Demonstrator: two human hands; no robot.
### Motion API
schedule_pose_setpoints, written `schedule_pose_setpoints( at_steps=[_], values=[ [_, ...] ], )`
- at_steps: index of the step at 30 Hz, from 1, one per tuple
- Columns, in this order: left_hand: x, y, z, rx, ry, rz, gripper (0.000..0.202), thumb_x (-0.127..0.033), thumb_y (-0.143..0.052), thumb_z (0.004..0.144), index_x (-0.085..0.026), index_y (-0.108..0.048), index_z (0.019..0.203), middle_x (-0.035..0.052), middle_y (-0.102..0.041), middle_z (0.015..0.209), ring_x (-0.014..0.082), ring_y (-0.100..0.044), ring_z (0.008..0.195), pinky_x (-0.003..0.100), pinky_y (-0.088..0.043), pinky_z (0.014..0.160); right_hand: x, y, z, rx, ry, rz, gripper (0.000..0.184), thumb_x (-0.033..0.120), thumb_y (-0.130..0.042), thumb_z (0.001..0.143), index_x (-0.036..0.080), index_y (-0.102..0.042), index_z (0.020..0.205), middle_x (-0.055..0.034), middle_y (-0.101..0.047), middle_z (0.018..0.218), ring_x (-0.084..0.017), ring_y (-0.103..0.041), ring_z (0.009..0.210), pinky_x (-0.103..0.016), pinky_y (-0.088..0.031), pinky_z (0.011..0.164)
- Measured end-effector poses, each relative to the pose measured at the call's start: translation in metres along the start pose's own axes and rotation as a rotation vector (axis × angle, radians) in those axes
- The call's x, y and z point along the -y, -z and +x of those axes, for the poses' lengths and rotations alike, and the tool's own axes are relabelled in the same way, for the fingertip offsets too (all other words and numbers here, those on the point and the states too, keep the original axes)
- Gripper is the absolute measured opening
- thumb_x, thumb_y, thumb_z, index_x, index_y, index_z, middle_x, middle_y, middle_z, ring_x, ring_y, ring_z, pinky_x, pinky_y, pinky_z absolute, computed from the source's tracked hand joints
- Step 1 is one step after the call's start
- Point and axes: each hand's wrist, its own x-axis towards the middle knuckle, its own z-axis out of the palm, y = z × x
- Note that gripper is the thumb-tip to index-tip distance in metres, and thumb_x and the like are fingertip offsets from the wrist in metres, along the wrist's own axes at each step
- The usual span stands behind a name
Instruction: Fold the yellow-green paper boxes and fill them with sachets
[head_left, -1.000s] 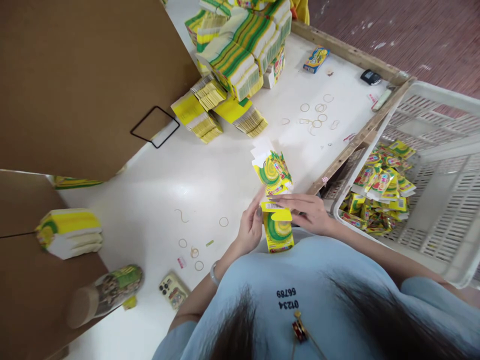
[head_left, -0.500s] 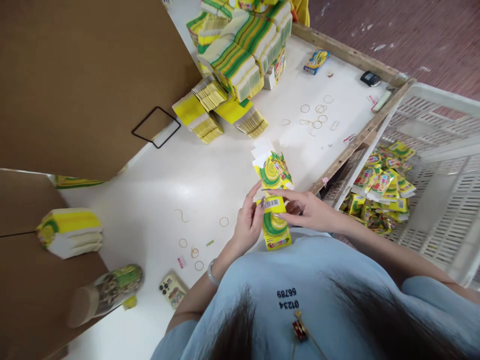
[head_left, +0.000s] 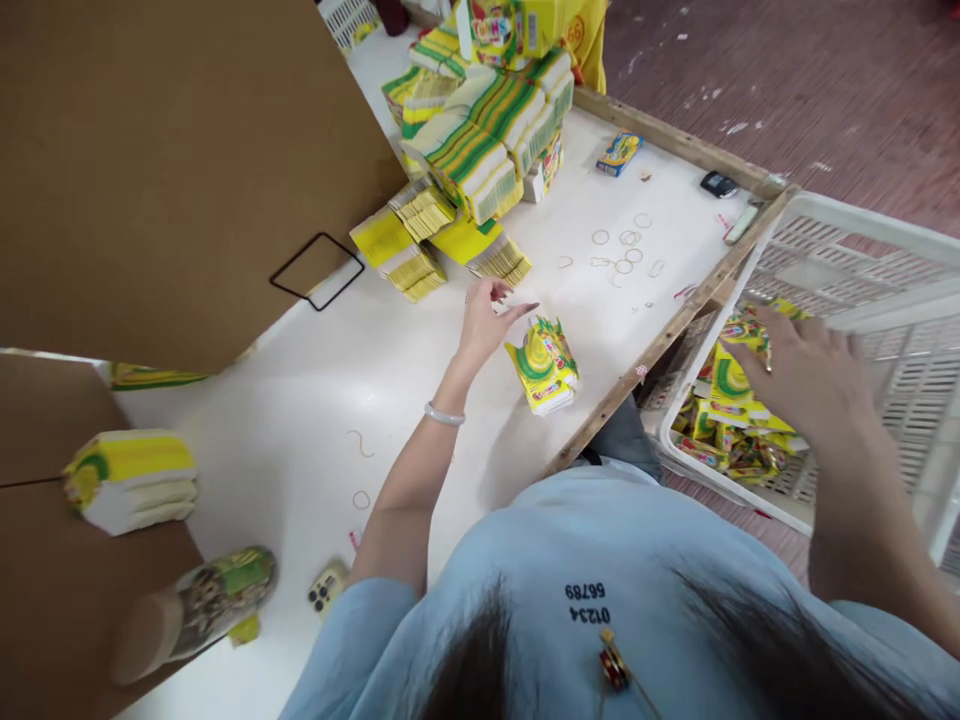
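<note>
My left hand is raised over the table, thumb stretched away from its curled fingers, with nothing visible in it. Just to its right stands a small stack of yellow-green printed cartons, their end flaps up. Over the white plastic crate, my right hand has its fingers spread, somewhat blurred. A yellow-green carton lies by its thumb, on top of several filled cartons in the crate. Whether the thumb touches that carton is unclear.
Bundles of flat cartons are piled at the back of the table. Cardboard boxes stand on the left. Rubber bands, a blue carton, a phone and a jar lie about. A wooden rail edges the table.
My hands have parted. The right hand has gone from the carton at my front to the crate on the right, where a carton now lies on top. The left has moved forward, empty.
</note>
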Motion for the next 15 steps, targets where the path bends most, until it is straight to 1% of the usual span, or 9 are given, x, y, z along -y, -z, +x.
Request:
schedule_pose_setpoints(
  at_steps=[2, 3, 5, 7, 9, 10, 12, 14, 15],
  values=[
    [0.004, 0.001, 0.015, 0.056, -0.065, 0.016, 0.025, -0.035, -0.079, 0.086, -0.019, -0.062, 0.078, 0.0045, -0.063, 0.084, 0.0209, -0.058, 0.087, 0.037, -0.049, 0.085, 0.007, -0.005, 0.0, -0.083, 0.015, -0.012, 0.066, 0.06, -0.052, 0.097, 0.015, -0.057, 0.144, -0.0279, -0.062, 0.134, -0.053, -0.053, 0.134, -0.082, -0.028, 0.112],
    [0.003, 0.004, 0.019, 0.054, -0.129, 0.032, 0.026, -0.035, -0.075, 0.089, -0.019, -0.062, 0.073, 0.0054, -0.064, 0.085, 0.0214, -0.06, 0.088, 0.038, -0.049, 0.088, 0.019, -0.01, 0.0, -0.1, 0.052, 0.057, 0.066, 0.06, -0.052, 0.097, 0.015, -0.055, 0.145, -0.0272, -0.061, 0.137, -0.051, -0.052, 0.135, -0.08, -0.029, 0.114],
    [-0.008, 0.014, 0.018, -0.017, -0.276, 0.056, 0.028, -0.039, -0.068, 0.095, -0.019, -0.067, 0.075, 0.0088, -0.069, 0.097, 0.0238, -0.063, 0.1, 0.043, -0.048, 0.097, 0.056, -0.024, 0.002, -0.11, 0.164, 0.268, 0.061, 0.057, -0.051, 0.099, 0.016, -0.055, 0.144, -0.0234, -0.064, 0.136, -0.043, -0.058, 0.132, -0.069, -0.04, 0.114],
    [-0.026, 0.026, 0.01, -0.12, -0.372, 0.038, 0.032, -0.045, -0.062, 0.098, -0.019, -0.072, 0.083, 0.0099, -0.071, 0.106, 0.0246, -0.065, 0.108, 0.043, -0.049, 0.1, 0.102, -0.039, 0.008, -0.159, 0.272, 0.434, 0.06, 0.055, -0.05, 0.101, 0.02, -0.047, 0.15, -0.0182, -0.06, 0.143, -0.036, -0.051, 0.141, -0.063, -0.042, 0.117],
    [-0.048, 0.041, -0.004, -0.192, -0.347, -0.01, 0.036, -0.047, -0.057, 0.101, -0.019, -0.071, 0.084, 0.0049, -0.07, 0.084, 0.0185, -0.067, 0.085, 0.033, -0.053, 0.083, 0.144, -0.052, 0.017, -0.201, 0.389, 0.536, 0.062, 0.054, -0.053, 0.101, 0.021, -0.043, 0.152, -0.0172, -0.057, 0.147, -0.032, -0.048, 0.144, -0.056, -0.043, 0.119],
    [-0.06, 0.048, -0.012, -0.22, -0.314, -0.017, 0.038, -0.048, -0.057, 0.101, -0.019, -0.068, 0.08, 0.0006, -0.064, 0.069, 0.0147, -0.063, 0.068, 0.028, -0.05, 0.071, 0.162, -0.057, 0.02, -0.205, 0.424, 0.561, 0.061, 0.053, -0.054, 0.101, 0.021, -0.044, 0.151, -0.0174, -0.058, 0.146, -0.031, -0.052, 0.14, -0.053, -0.047, 0.116],
    [-0.08, 0.061, -0.029, -0.293, -0.258, -0.009, 0.04, -0.05, -0.06, 0.099, -0.018, -0.064, 0.074, -0.0044, -0.052, 0.055, 0.0103, -0.05, 0.051, 0.024, -0.041, 0.056, 0.187, -0.063, 0.023, -0.175, 0.48, 0.596, 0.053, 0.05, -0.051, 0.104, 0.019, -0.049, 0.146, -0.0162, -0.068, 0.124, -0.027, -0.067, 0.113, -0.043, -0.058, 0.096],
    [-0.092, 0.07, -0.045, -0.387, -0.218, -0.039, 0.042, -0.05, -0.062, 0.098, -0.018, -0.062, 0.071, -0.005, -0.05, 0.054, 0.0092, -0.046, 0.049, 0.023, -0.038, 0.052, 0.199, -0.065, 0.021, -0.163, 0.543, 0.657, 0.046, 0.049, -0.048, 0.106, 0.017, -0.055, 0.138, -0.0117, -0.071, 0.102, -0.022, -0.07, 0.089, -0.035, -0.06, 0.079],
    [-0.095, 0.072, -0.052, -0.421, -0.211, -0.093, 0.041, -0.051, -0.061, 0.098, -0.018, -0.065, 0.075, -0.0035, -0.054, 0.059, 0.0099, -0.051, 0.053, 0.023, -0.041, 0.054, 0.201, -0.064, 0.018, -0.175, 0.575, 0.708, 0.045, 0.05, -0.048, 0.106, 0.016, -0.056, 0.134, -0.0097, -0.071, 0.096, -0.02, -0.069, 0.083, -0.033, -0.059, 0.074]
  ],
)
